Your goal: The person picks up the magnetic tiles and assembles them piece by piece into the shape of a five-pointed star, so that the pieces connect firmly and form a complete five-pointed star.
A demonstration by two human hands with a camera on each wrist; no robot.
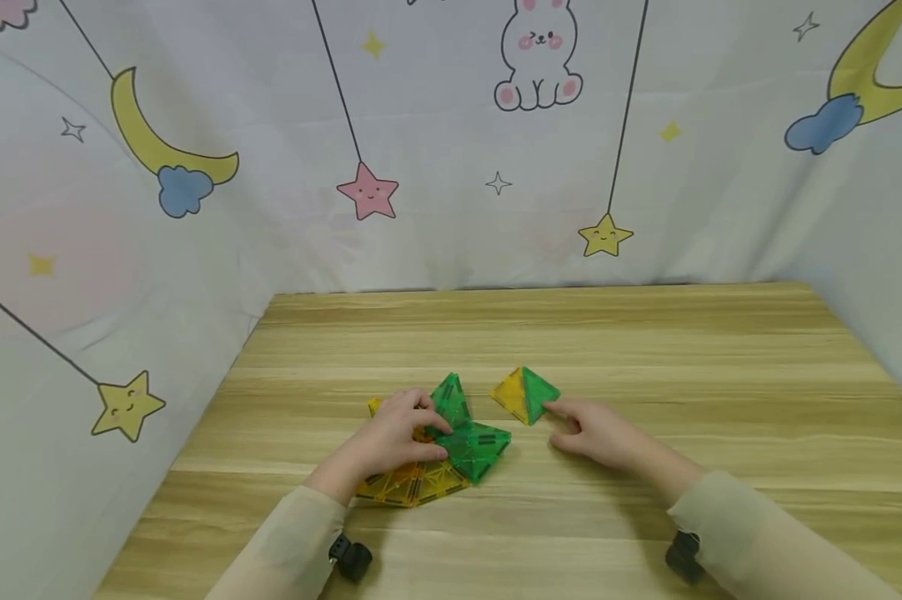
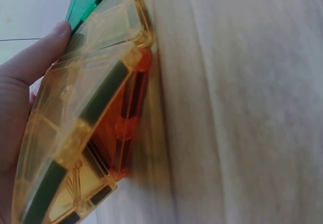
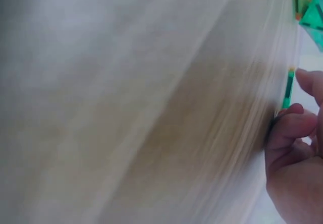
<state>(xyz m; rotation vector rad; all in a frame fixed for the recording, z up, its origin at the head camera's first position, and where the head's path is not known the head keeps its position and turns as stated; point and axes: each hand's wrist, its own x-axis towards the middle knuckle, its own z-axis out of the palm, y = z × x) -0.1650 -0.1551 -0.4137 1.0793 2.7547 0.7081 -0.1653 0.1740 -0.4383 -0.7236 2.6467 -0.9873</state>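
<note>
Left of centre in the head view, my left hand point(image 1: 402, 437) grips a cluster of translucent magnetic tiles, thumb and fingers at its green tiles point(image 1: 477, 450). Yellow tiles point(image 1: 439, 482) form the cluster's near side, and an orange tile point(image 2: 108, 128) shows inside in the left wrist view. Some of the cluster is hidden under the hand. To the right, a green triangular tile point(image 1: 539, 395) and a yellow triangular tile point(image 1: 512, 394) lie side by side on the table. My right hand point(image 1: 597, 433) touches the green triangle with its extended index finger; its other fingers are curled, holding nothing.
The wooden table point(image 1: 721, 358) has its back edge against a white curtain point(image 1: 451, 242) printed with stars, moons and a rabbit. More curtain flanks both sides. Small black devices point(image 1: 353, 558) sit at both wrists.
</note>
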